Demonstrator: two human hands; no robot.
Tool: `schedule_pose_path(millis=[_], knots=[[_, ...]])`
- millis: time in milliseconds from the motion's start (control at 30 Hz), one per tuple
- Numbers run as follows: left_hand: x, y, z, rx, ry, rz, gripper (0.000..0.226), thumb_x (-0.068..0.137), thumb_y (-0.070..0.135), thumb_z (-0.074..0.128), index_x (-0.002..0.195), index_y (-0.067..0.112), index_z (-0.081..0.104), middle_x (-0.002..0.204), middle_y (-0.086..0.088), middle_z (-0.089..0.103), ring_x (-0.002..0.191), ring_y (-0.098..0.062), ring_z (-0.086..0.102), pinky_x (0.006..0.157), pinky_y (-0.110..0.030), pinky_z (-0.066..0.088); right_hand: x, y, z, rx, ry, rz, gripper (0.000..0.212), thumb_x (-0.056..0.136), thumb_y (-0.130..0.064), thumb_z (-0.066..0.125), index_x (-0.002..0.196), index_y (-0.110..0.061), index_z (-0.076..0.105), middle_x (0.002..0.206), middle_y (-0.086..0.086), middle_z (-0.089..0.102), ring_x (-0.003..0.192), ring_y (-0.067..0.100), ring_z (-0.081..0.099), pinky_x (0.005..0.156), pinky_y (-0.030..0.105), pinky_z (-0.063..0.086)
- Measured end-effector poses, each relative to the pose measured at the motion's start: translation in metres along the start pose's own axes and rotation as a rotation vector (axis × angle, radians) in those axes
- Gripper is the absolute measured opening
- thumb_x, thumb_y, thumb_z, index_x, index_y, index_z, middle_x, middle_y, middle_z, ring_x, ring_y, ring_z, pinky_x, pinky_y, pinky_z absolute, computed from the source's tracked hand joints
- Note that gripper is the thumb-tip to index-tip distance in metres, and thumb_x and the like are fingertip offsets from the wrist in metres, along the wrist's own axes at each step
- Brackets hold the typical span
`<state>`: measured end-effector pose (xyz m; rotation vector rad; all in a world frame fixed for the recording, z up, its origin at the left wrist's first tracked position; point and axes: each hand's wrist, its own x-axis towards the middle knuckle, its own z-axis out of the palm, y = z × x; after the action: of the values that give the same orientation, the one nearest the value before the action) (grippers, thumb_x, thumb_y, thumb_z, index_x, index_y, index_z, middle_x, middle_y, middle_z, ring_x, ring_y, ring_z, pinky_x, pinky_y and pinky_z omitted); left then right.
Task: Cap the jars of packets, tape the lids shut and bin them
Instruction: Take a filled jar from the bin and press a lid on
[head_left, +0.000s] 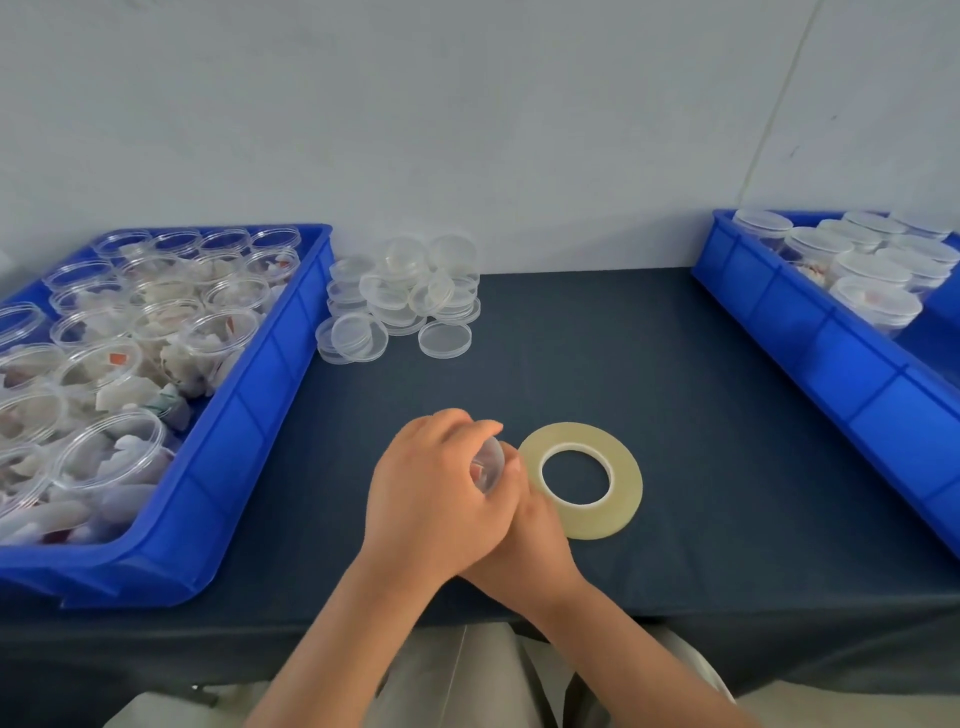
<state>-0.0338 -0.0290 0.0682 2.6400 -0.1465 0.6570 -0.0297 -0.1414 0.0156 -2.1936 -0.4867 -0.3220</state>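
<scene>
Jar (488, 465) gripped in L hand (436, 499); R hand (530, 540) grip unclear, touching tape roll (587, 480)

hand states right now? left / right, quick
Left hand: holding the clear jar, fingers curled round it.
Right hand: cannot tell; its fingers are mostly hidden under the left hand, beside the tape roll.

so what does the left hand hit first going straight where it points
Likely nothing: the left hand, gripping the small clear plastic jar, points between yellowish tape roll and clear lids; depth unclear.
</scene>
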Motion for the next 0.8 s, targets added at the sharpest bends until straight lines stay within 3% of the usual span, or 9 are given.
schedule_pose_path(millis=[133, 367, 500, 567, 633, 700, 800], knots=[[0.01, -0.013, -0.001, -0.059, -0.007, 0.153, 0.039, 0.087, 0.05, 0.061, 0.109, 0.027, 0.082, 0.1, 0.012, 0.073, 0.091, -0.011, 0.068, 0.082, -0.022, 0.052, 0.003, -0.002, 0.002, -0.029, 0.017, -0.007, 0.052, 0.088, -0.033, 0.081, 0.127, -0.004, 0.063, 0.111, 0.002, 0.064, 0.085, 0.021, 0.068, 0.068, 0.042, 0.057], [0.017, -0.029, -0.007, -0.133, -0.102, 0.297, 0.035, 0.086, 0.044, 0.068, 0.112, 0.024, 0.082, 0.11, 0.012, 0.074, 0.102, -0.009, 0.069, 0.088, -0.025, 0.056, 0.001, 0.0, 0.004, -0.019, 0.033, 0.013, 0.065, 0.082, -0.036, 0.086, 0.133, -0.003, 0.06, 0.111, 0.002, 0.066, 0.085, 0.022, 0.07, 0.069, 0.042, 0.058], [0.015, -0.03, -0.013, -0.143, -0.172, 0.274, 0.038, 0.086, 0.05, 0.066, 0.116, 0.029, 0.079, 0.116, 0.017, 0.071, 0.108, -0.004, 0.065, 0.093, -0.012, 0.046, 0.001, 0.003, 0.005, 0.018, -0.004, -0.009, 0.079, 0.08, -0.038, 0.089, 0.143, -0.008, 0.053, 0.124, -0.003, 0.063, 0.103, 0.011, 0.067, 0.084, 0.033, 0.057], [0.014, -0.031, -0.015, -0.126, -0.213, 0.249, 0.04, 0.086, 0.055, 0.064, 0.118, 0.035, 0.075, 0.121, 0.02, 0.068, 0.114, -0.001, 0.061, 0.096, -0.007, 0.036, -0.001, 0.009, -0.003, 0.097, -0.103, -0.02, 0.094, 0.076, -0.05, 0.091, 0.151, -0.017, 0.045, 0.137, -0.011, 0.057, 0.121, 0.002, 0.059, 0.098, 0.023, 0.053], [0.014, -0.03, -0.015, -0.099, -0.235, 0.248, 0.042, 0.085, 0.059, 0.061, 0.12, 0.038, 0.072, 0.125, 0.023, 0.066, 0.117, 0.0, 0.059, 0.096, -0.009, 0.036, -0.007, 0.024, -0.02, 0.027, -0.166, -0.079, 0.107, 0.074, -0.069, 0.083, 0.16, -0.028, 0.034, 0.157, -0.018, 0.043, 0.144, -0.007, 0.038, 0.116, 0.015, 0.037], [0.015, -0.029, -0.015, -0.089, -0.245, 0.251, 0.043, 0.084, 0.061, 0.06, 0.12, 0.04, 0.07, 0.125, 0.023, 0.065, 0.116, 0.0, 0.058, 0.094, -0.014, 0.041, -0.012, 0.047, -0.04, -0.165, -0.16, -0.099, 0.112, 0.078, -0.083, 0.068, 0.166, -0.028, 0.025, 0.171, -0.015, 0.028, 0.158, -0.001, 0.021, 0.125, 0.023, 0.023], [0.017, -0.03, -0.016, -0.105, -0.247, 0.259, 0.041, 0.083, 0.061, 0.062, 0.118, 0.041, 0.07, 0.124, 0.023, 0.065, 0.115, -0.001, 0.059, 0.092, -0.018, 0.046, -0.016, 0.077, -0.07, -0.481, -0.326, 0.092, 0.106, 0.085, -0.089, 0.049, 0.168, -0.029, 0.019, 0.177, -0.013, 0.009, 0.163, 0.01, 0.006, 0.126, 0.031, 0.011]])
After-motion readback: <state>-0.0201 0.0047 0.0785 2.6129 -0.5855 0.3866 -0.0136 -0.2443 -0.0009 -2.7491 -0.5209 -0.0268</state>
